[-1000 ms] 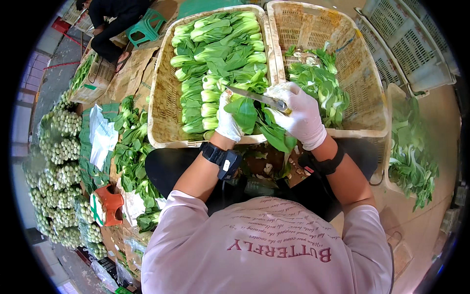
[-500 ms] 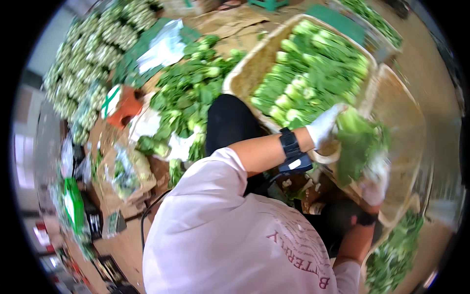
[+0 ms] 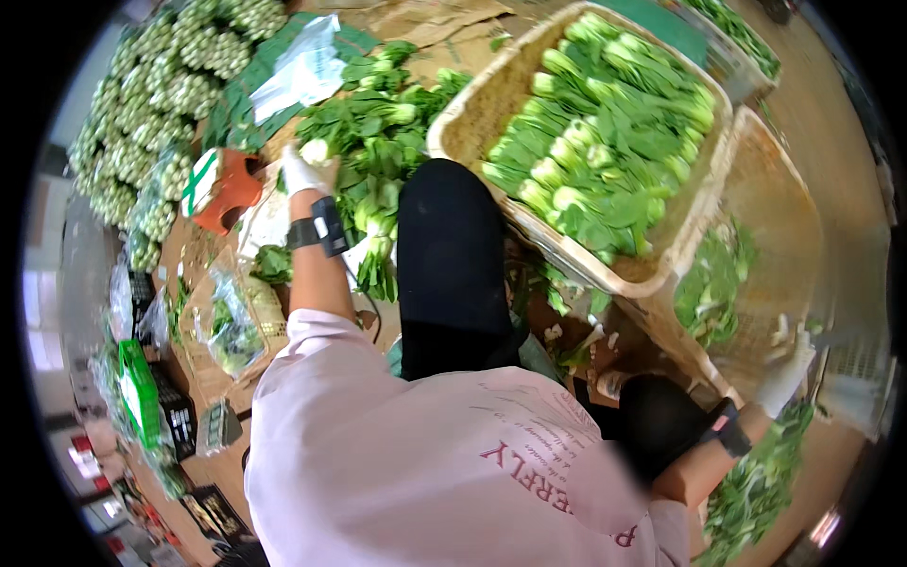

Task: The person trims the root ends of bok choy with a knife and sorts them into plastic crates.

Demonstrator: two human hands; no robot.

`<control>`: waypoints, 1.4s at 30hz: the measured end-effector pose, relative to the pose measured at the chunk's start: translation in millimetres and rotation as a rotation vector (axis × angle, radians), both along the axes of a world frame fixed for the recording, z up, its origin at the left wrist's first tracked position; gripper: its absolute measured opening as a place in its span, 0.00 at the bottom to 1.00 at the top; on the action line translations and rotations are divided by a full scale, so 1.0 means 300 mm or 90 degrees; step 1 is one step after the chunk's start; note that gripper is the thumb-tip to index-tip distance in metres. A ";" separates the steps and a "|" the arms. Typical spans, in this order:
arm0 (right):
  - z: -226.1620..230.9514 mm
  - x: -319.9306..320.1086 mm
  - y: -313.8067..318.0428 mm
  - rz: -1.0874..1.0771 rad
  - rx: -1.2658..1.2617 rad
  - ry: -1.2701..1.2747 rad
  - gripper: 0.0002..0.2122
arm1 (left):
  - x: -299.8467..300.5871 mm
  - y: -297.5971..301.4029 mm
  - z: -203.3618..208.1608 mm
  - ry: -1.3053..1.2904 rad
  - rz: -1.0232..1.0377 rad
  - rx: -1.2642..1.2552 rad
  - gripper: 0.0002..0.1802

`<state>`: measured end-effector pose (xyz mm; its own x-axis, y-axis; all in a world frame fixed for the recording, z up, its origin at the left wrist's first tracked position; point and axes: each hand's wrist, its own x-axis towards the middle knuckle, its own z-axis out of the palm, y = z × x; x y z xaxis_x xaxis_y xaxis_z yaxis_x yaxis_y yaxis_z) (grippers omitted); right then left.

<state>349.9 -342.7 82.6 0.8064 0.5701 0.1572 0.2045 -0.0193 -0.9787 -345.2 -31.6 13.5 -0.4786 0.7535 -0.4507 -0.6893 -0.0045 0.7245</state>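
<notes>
My left hand [image 3: 304, 174], in a white glove, reaches to the loose bok choy pile [image 3: 378, 142] on the floor. Its fingers are spread beside a pale bok choy base [image 3: 315, 151], and no firm grip shows. Far to the right, my gloved right hand [image 3: 789, 374] extends over the near side of a tan basket [image 3: 789, 198], fingers stretched and nothing discernible in them. Loose green leaves [image 3: 713, 283] lie inside that basket. Between my hands stands a pale crate [image 3: 463, 128] with trimmed bok choy [image 3: 605, 142] laid in rows.
My black-clad knee [image 3: 449, 255] rises between the pile and the crate. An orange stool [image 3: 231, 194] stands left of the pile. Stacked bok choy [image 3: 179, 85] fills the far left. More leaves [image 3: 761, 491] lie below my right hand. Scraps [image 3: 576, 345] litter the floor near the crate.
My left hand has swung from the crate to the pile at left. The right hand has moved farther right. The leafy bunch that was between them is gone from my hands; leaves lie in the tan basket.
</notes>
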 end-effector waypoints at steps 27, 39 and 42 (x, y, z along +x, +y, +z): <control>-0.020 -0.145 0.191 0.069 -0.278 -0.403 0.17 | 1.277 0.238 -0.707 1.313 -1.514 0.139 0.20; -0.095 -0.115 0.203 0.124 -0.298 -0.320 0.16 | 1.280 0.190 -0.507 1.345 -1.423 0.194 0.34; -0.094 -0.119 0.221 0.146 -0.310 -0.319 0.16 | 1.284 0.200 -0.478 1.319 -1.425 0.181 0.36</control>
